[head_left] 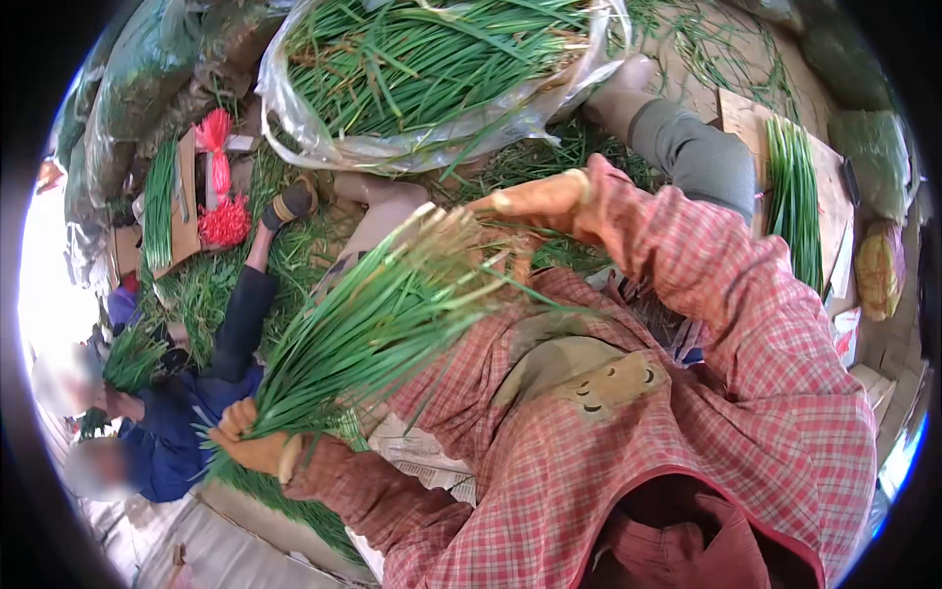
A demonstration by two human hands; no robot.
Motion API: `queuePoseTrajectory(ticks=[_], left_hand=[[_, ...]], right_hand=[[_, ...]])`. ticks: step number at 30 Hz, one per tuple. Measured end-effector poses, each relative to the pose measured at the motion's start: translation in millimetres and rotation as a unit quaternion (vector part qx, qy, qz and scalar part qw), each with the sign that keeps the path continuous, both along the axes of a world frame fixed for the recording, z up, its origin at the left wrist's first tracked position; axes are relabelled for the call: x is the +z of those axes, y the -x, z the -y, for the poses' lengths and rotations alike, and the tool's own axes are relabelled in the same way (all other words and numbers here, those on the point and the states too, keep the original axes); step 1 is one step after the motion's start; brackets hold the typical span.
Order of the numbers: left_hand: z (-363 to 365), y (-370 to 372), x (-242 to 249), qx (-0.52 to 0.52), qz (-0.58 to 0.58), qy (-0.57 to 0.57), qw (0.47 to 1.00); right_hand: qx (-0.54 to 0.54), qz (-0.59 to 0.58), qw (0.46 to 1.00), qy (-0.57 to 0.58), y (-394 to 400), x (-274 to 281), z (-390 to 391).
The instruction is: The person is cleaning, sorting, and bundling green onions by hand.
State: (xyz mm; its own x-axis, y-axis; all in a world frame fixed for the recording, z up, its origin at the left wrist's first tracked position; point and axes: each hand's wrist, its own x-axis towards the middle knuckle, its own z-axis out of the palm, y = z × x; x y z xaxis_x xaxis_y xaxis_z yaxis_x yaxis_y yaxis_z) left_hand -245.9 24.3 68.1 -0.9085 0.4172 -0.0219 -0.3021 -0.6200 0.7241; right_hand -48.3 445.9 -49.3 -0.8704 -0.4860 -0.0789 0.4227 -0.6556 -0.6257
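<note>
Left grip [253, 447] clasped the green end of a stalk bundle [368, 309], which slanted up toward the right grip [535, 201]. That one, blurred, was at the pale ends; whether it held any couldn't be told. Firm, uncrushing pressure seemed best, pale ends free. Beyond lay a stalk-filled plastic sack [412, 152].

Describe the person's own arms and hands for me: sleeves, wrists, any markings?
The left sleeve and right sleeve are long, creased, reddish plaid with pale lines, the left looking darker. Pale bands circle the wrists of the left hand and right hand. No cables or printed markings show. Whether thin gloves are worn, I can't tell.
</note>
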Motion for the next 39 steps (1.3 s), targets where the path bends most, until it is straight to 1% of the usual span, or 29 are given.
queuePoseTrajectory(ticks=[1,2,3,4,5,6,8,10,11,14,16,18,19,20,21,22,23,24,26,27,28,30,31,32,34,35,36,38,39], left_hand=[[8.5,-10.2,-12.0,0.092,0.032,0.026,0.995],[17.7,-16.6,-22.1,0.116,0.036,0.030,0.992],[22.0,-23.5,-29.8,0.139,0.040,0.033,0.989],[26.2,-29.0,-34.9,0.162,0.045,0.035,0.985],[30.1,-32.1,-37.7,0.235,0.066,0.054,0.968],[37.5,-35.2,-42.8,0.204,0.049,0.029,0.977],[55.8,-40.7,-55.8,0.141,0.010,-0.020,0.990],[33.0,-56.0,-48.4,0.328,0.080,0.056,0.940],[26.0,-62.0,-45.7,0.416,0.115,0.093,0.897],[57.7,-74.8,-71.0,0.329,0.120,0.005,0.937],[48.0,-84.8,-70.5,0.331,0.132,-0.028,0.934],[52.0,-91.3,-76.4,0.301,0.136,-0.042,0.943],[52.9,-94.5,-78.7,0.259,0.112,-0.050,0.958],[52.3,-96.6,-81.2,0.289,0.102,-0.033,0.951],[49.6,-98.2,-84.0,0.317,0.092,-0.017,0.944],[45.9,-98.8,-85.4,0.344,0.080,-0.004,0.936],[44.9,-100.8,-84.4,0.346,0.082,-0.026,0.934],[37.6,-103.7,-82.0,0.365,0.092,-0.002,0.927],[17.6,-116.2,-72.1,0.405,0.115,0.048,0.906],[10.6,-122.2,-66.3,0.386,0.098,0.056,0.915],[9.1,-123.4,-62.6,0.402,0.110,0.067,0.907],[5.6,-123.0,-58.6,0.434,0.132,0.080,0.888],[4.2,-121.3,-54.5,0.434,0.111,0.066,0.892],[3.2,-118.9,-50.1,0.434,0.090,0.050,0.895],[9.7,-116.0,-51.2,0.418,0.069,0.026,0.906],[18.2,-113.6,-56.5,0.401,0.066,0.019,0.913],[24.7,-111.5,-60.8,0.382,0.063,0.015,0.922],[23.0,-107.5,-65.6,0.379,0.094,-0.016,0.920],[19.1,-108.2,-67.1,0.383,0.103,-0.014,0.918]], right_hand=[[0.017,0.029,0.998,-0.051,-1.5,2.6,-0.3],[0.033,0.057,0.993,-0.102,-0.1,3.8,1.9],[0.022,0.080,0.964,-0.251,5.7,-1.3,9.4],[0.012,0.073,0.947,-0.312,8.2,-9.3,16.8],[-0.021,0.039,0.894,-0.446,7.0,-12.6,19.7],[-0.053,0.003,0.820,-0.570,6.6,-10.5,22.1],[-0.210,-0.078,0.791,-0.570,-1.5,-30.8,8.3],[-0.277,-0.015,0.738,-0.615,-10.9,-47.4,-31.1],[-0.267,0.115,0.755,-0.588,-19.7,-45.2,-54.1],[-0.283,0.112,0.604,-0.737,-51.9,-53.9,-114.1],[-0.133,0.030,0.458,-0.879,-57.8,-40.0,-103.8],[-0.244,-0.153,0.366,-0.885,-26.3,11.5,-39.4],[-0.275,-0.193,0.460,-0.822,-9.1,36.3,-8.8],[-0.308,-0.136,0.607,-0.719,2.6,49.9,26.9],[-0.267,-0.118,0.648,-0.703,17.1,59.4,54.3],[-0.219,-0.118,0.660,-0.709,33.0,51.9,74.6],[-0.210,-0.085,0.709,-0.668,47.8,34.9,93.9],[-0.225,-0.050,0.735,-0.638,57.4,12.4,114.3],[-0.154,0.037,0.787,-0.596,60.4,35.4,140.1],[-0.162,0.045,0.780,-0.603,64.2,32.3,150.6],[-0.169,0.053,0.773,-0.610,65.7,24.2,159.4],[-0.287,-0.023,0.774,-0.564,66.9,10.7,159.8],[-0.331,-0.034,0.790,-0.515,63.6,11.4,155.0],[-0.338,-0.013,0.791,-0.510,60.5,12.7,144.0],[-0.394,-0.074,0.799,-0.447,59.6,14.4,115.5],[-0.354,0.052,0.891,-0.281,54.3,22.1,104.8],[-0.297,0.178,0.933,-0.097,48.8,39.2,96.3],[-0.289,0.120,0.947,0.067,40.3,30.2,82.0],[-0.315,0.133,0.936,0.079,37.4,37.5,77.5]])
